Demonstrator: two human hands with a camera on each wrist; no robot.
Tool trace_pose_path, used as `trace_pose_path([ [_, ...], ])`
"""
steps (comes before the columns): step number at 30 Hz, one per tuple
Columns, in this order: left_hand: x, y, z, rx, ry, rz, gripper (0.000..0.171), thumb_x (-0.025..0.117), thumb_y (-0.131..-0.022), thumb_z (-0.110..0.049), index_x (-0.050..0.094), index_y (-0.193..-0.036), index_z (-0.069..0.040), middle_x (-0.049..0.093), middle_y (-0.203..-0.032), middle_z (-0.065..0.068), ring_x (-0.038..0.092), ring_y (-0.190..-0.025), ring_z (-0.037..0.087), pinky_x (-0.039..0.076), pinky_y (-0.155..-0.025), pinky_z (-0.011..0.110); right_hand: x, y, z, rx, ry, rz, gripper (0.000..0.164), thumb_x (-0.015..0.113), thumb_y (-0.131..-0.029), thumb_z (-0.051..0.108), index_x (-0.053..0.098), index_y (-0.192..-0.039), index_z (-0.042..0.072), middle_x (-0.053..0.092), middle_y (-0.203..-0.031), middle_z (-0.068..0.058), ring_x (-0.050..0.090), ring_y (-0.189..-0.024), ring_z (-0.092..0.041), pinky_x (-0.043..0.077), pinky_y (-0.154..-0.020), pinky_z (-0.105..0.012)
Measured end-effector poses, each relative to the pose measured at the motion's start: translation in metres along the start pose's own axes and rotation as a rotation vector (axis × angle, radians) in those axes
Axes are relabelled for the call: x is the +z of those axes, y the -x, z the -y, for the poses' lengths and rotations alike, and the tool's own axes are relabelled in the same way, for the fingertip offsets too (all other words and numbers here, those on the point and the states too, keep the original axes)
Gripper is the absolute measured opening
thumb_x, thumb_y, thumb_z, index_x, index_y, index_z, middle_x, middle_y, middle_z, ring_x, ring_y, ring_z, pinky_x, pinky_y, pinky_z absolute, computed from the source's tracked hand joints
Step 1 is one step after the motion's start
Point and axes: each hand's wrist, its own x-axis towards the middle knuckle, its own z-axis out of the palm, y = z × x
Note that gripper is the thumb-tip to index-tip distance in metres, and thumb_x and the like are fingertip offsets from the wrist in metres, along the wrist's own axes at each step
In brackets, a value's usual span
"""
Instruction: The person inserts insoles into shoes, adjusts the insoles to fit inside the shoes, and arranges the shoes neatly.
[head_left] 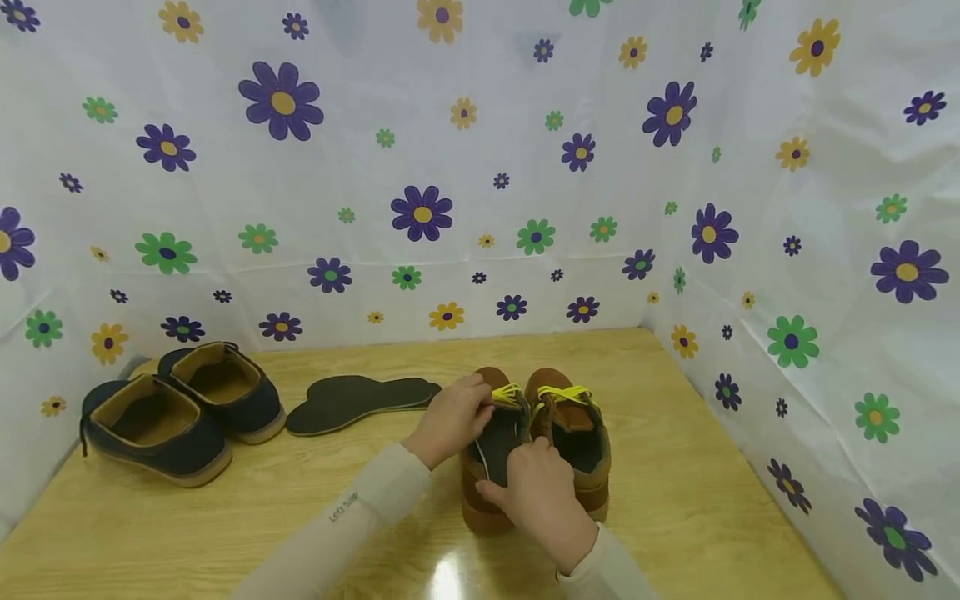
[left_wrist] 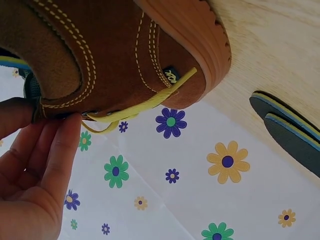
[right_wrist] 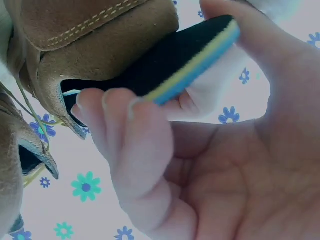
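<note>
Two brown shoes with yellow laces stand side by side, toes pointing away. The left brown shoe (head_left: 480,508) has a black insole (head_left: 497,443) partway inside it, its heel end sticking out of the opening. My right hand (head_left: 546,498) holds that insole by its heel end; the right wrist view shows the yellow and blue layers along the insole's edge (right_wrist: 200,60). With thumb and fingertips, my left hand (left_wrist: 37,172) pinches the edge of the shoe's opening by the laces (left_wrist: 145,102). Next to it stands the right brown shoe (head_left: 597,479). The insole's front end is hidden inside the shoe.
A pair of dark navy shoes (head_left: 168,446) with tan linings stands on the left of the wooden table (head_left: 337,517). Between the pairs, two black insoles (head_left: 352,400) lie overlapping. A white flower-printed sheet (head_left: 337,167) hangs behind and along the sides.
</note>
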Motion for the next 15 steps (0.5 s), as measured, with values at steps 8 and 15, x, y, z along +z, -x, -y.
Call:
trace_pose_path([
  [8,-0.001,-0.002,0.0,0.009,-0.007,-0.007,0.02,0.071,-0.085,-0.004,0.058,-0.072,-0.01,0.045,-0.071,-0.003,0.043,-0.062,0.01,0.042,-0.056,0.024,0.001,-0.007,-0.007,-0.009,-0.204,-0.05,0.035,0.075,-0.078,0.027,0.056,-0.067,-0.001,0.047,-0.066,-0.008,0.044,-0.051,-0.017,0.036,-0.042,-0.027],
  [15,-0.001,-0.001,-0.003,0.0,0.0,0.01,0.021,0.071,-0.085,-0.004,0.057,-0.071,-0.01,0.045,-0.072,-0.002,0.044,-0.062,0.011,0.042,-0.056,0.025,0.005,-0.016,-0.01,-0.013,-0.297,-0.049,0.033,0.071,-0.078,0.014,0.047,-0.056,0.009,0.042,-0.057,-0.002,0.04,-0.046,-0.014,0.029,-0.04,-0.024],
])
